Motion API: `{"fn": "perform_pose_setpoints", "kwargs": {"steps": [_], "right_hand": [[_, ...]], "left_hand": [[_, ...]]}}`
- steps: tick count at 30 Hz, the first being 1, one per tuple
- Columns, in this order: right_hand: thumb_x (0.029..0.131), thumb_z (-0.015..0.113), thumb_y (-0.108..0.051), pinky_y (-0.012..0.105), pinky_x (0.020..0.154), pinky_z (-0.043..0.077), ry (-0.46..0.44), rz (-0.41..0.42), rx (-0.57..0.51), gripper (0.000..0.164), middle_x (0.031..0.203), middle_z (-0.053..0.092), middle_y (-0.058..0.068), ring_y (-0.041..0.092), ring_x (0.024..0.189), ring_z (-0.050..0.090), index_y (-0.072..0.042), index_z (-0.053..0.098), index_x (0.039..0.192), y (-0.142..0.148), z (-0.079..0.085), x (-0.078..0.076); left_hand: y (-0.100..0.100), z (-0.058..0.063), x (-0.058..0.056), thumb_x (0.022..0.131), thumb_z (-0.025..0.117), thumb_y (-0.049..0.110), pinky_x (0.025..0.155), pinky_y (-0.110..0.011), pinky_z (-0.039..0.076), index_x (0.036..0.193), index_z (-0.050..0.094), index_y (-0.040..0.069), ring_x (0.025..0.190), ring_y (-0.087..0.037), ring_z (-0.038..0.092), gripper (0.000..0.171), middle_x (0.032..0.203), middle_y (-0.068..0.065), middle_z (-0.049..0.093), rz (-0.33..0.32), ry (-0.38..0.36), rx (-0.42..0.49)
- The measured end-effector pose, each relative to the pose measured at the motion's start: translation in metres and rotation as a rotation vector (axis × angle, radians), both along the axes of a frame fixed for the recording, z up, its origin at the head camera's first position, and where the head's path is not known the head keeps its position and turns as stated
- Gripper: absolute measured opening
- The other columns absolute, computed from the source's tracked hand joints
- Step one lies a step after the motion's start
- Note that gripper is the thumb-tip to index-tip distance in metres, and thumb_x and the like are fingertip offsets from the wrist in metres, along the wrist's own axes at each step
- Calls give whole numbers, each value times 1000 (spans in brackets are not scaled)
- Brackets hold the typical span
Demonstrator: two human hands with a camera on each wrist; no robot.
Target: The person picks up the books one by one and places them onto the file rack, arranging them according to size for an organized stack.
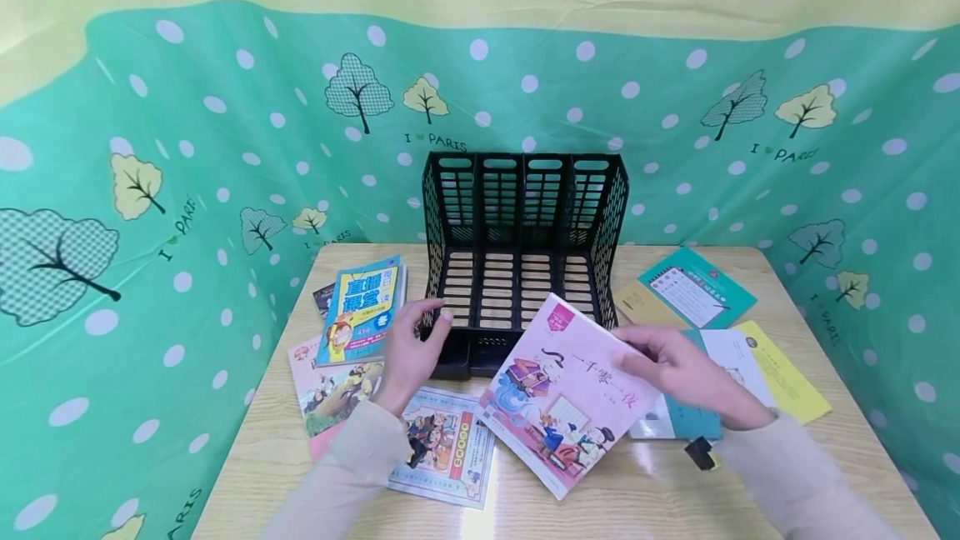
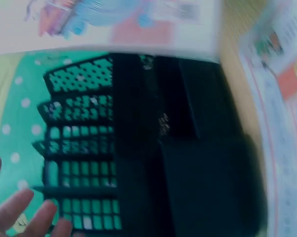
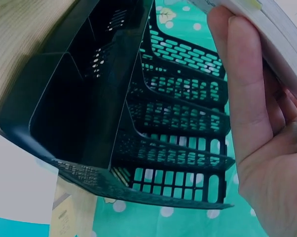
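My right hand (image 1: 678,369) grips a pink picture book (image 1: 566,394) by its right edge, thumb on the cover and fingers behind. The book is tilted, its cover turned up, over the table in front of a black desk file rack (image 1: 517,290). In the right wrist view the fingers (image 3: 244,74) lie along the underside of the book (image 3: 281,34). My left hand (image 1: 416,344) holds nothing; its fingers are loosely bent beside the rack's front left corner. The rack has several upright compartments with slotted walls and bins (image 2: 212,187) along its front.
At left lie a blue and yellow book (image 1: 363,311) and a pink book (image 1: 330,390). A light blue booklet (image 1: 442,448) lies in front. At right are a green notebook cover (image 1: 701,286), a white and teal book (image 1: 693,423) and a yellow book (image 1: 787,373). A patterned curtain (image 1: 525,90) surrounds the table.
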State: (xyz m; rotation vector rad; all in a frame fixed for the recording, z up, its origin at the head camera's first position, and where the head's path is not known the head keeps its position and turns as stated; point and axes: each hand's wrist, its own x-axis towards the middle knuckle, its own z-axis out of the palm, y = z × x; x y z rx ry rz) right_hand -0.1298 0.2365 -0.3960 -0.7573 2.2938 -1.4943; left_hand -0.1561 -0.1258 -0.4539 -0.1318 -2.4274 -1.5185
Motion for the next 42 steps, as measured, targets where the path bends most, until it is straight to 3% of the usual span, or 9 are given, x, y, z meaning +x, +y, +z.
{"fn": "perform_pose_setpoints", "kwargs": {"steps": [6,10,13,19,25,29,33,42], "right_hand": [[97,56,-14,34,65,59,0,27,27,24,103,71,5,19,81,71,-12,64,120,-8,0,2],[97,56,-14,33,66,59,7,66,30,25,105,71,3,18,83,71,-14,64,121,-13,0,3],[97,56,-14,33,66,59,19,92,19,27,105,71,4,18,83,71,-13,63,123,-16,1,4],[97,56,-13,34,67,59,-5,152,-11,29,108,70,4,19,86,71,-14,63,125,-21,1,5],[97,55,-9,33,68,58,32,209,-40,28,109,70,5,21,88,70,-11,64,123,-25,-2,6],[96,55,-5,31,67,58,100,215,-11,27,106,71,5,19,86,70,-10,65,121,-27,-3,6],[95,55,-1,30,65,58,137,215,16,27,105,71,7,18,85,70,-8,66,119,-29,-3,6],[96,57,-10,28,67,58,169,203,53,26,106,70,1,15,86,70,-15,66,120,-31,-4,5]], "left_hand": [[14,13,10,91,66,33,102,-40,43,129,57,15,118,-20,53,43,128,-2,58,-254,65,-21],[22,19,18,89,69,30,101,-36,44,134,54,17,116,-15,54,49,129,0,57,-371,89,-35],[28,23,21,87,71,28,100,-36,44,136,51,18,116,-14,55,54,129,-1,57,-440,58,-16],[39,30,25,86,72,27,99,-37,45,137,50,20,114,-14,56,56,126,4,58,-563,-73,28],[45,34,29,86,72,27,95,-37,49,132,56,24,105,-12,60,49,116,6,63,-615,-185,71],[47,34,30,86,72,27,84,-32,54,119,65,24,95,-12,66,34,107,7,68,-642,-231,103],[49,30,29,87,71,27,78,-30,56,107,70,22,88,-14,68,21,101,5,71,-657,-243,134],[51,27,28,88,70,20,73,-33,57,103,71,14,83,-17,69,17,99,-1,72,-670,-244,188]]}}
